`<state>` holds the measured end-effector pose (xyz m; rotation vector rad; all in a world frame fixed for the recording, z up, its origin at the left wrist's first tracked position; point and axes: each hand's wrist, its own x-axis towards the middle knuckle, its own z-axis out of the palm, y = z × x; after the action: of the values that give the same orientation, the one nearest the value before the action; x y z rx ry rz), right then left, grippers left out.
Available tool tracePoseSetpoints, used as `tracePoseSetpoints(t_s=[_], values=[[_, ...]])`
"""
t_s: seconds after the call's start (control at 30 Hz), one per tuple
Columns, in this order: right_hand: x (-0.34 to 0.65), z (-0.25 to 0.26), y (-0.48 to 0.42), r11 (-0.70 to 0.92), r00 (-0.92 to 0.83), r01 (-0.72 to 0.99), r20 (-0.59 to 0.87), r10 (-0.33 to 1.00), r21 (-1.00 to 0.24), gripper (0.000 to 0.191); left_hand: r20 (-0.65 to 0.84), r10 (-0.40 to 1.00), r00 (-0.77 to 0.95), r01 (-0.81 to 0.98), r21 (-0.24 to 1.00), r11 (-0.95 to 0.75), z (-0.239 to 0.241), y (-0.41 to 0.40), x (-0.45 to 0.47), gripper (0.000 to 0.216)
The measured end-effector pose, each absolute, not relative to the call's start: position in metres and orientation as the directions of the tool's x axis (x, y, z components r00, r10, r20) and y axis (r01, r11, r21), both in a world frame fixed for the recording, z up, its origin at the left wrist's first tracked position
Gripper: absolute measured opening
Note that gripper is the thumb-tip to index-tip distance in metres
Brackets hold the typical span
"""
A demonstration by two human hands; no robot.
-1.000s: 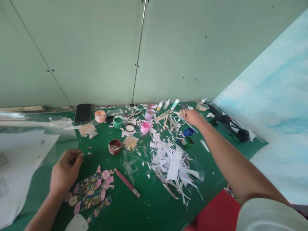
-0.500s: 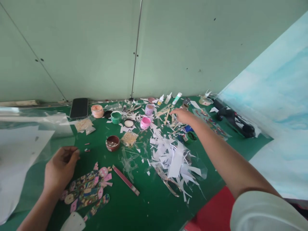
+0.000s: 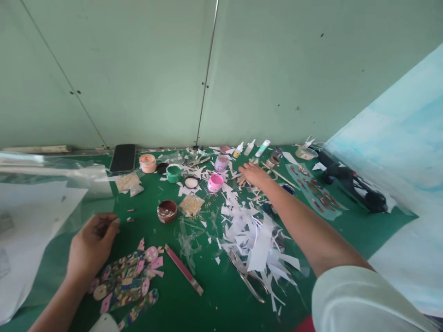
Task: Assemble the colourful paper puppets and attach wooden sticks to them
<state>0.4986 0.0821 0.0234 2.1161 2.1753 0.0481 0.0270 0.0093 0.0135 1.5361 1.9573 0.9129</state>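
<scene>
2 grips, cannot tell if holding; left hand (image 3: pixel 90 243) curled; right hand (image 3: pixel 255 175) partly hides wooden sticks (image 3: pixel 242 180)

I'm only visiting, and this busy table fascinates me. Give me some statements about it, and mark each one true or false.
1. The right hand is at the thin wooden sticks. True.
2. The silver pliers are in the left hand. False: they lie apart from both hands, by the white paper scraps.
3. The pink paint jar stands open. True.
4. The black phone lies right of the peach jar. False: it lies left of it.
5. Camouflage-patterned pieces lie near the left hand. True.
</scene>
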Motion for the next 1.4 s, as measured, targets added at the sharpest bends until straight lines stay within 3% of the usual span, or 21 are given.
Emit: tracePoseSetpoints(t_s=[0.1, 0.33, 0.43, 0.53, 0.67, 0.83, 0.93, 1.03, 1.2, 1.4], values=[[0.512, 0.037, 0.064, 0.029, -0.028, 0.995, -0.014, 1.000, 0.095, 0.011, 0.030, 0.968, -0.251, 0.644, 0.751, 0.144, 0.012, 0.010, 0.026, 0.040], [0.555, 0.071, 0.034, -0.137, 0.135, 0.991, 0.246, 0.960, -0.011, 0.026, -0.010, 0.963, -0.270, 0.646, 0.739, 0.189, 0.014, 0.011, 0.026, 0.040], [0.561, 0.072, 0.026, -0.161, 0.175, 0.984, 0.286, 0.942, -0.071, 0.028, -0.010, 0.961, -0.277, 0.644, 0.740, 0.193, 0.016, 0.012, 0.028, 0.040], [0.555, 0.068, 0.022, -0.137, 0.157, 0.986, 0.238, 0.958, -0.098, 0.033, 0.005, 0.962, -0.273, 0.651, 0.737, 0.181, 0.017, 0.012, 0.028, 0.039], [0.529, 0.065, 0.017, -0.084, 0.093, 0.990, 0.071, 0.993, -0.112, 0.048, 0.011, 0.964, -0.265, 0.661, 0.730, 0.174, 0.017, 0.012, 0.028, 0.038], [0.463, 0.058, 0.004, -0.056, 0.040, 0.988, -0.113, 0.993, -0.143, 0.035, 0.037, 0.970, -0.240, 0.648, 0.750, 0.132, 0.017, 0.011, 0.029, 0.034], [0.425, 0.043, -0.005, -0.072, 0.042, 0.989, -0.216, 0.976, -0.131, 0.046, 0.032, 0.970, -0.242, 0.640, 0.756, 0.135, 0.017, 0.009, 0.029, 0.031], [0.405, 0.031, -0.015, -0.098, 0.070, 0.989, -0.233, 0.970, -0.111, 0.043, 0.024, 0.973, -0.228, 0.637, 0.760, 0.130, 0.016, 0.009, 0.028, 0.027], [0.411, 0.034, -0.032, -0.119, 0.091, 0.983, -0.192, 0.977, -0.139, 0.013, 0.055, 0.979, -0.194, 0.628, 0.774, 0.081, 0.012, 0.010, 0.024, 0.026], [0.447, 0.059, -0.046, -0.202, 0.199, 0.964, -0.035, 0.979, -0.171, 0.019, 0.048, 0.978, -0.202, 0.583, 0.809, 0.081, 0.013, 0.009, 0.026, 0.022]])
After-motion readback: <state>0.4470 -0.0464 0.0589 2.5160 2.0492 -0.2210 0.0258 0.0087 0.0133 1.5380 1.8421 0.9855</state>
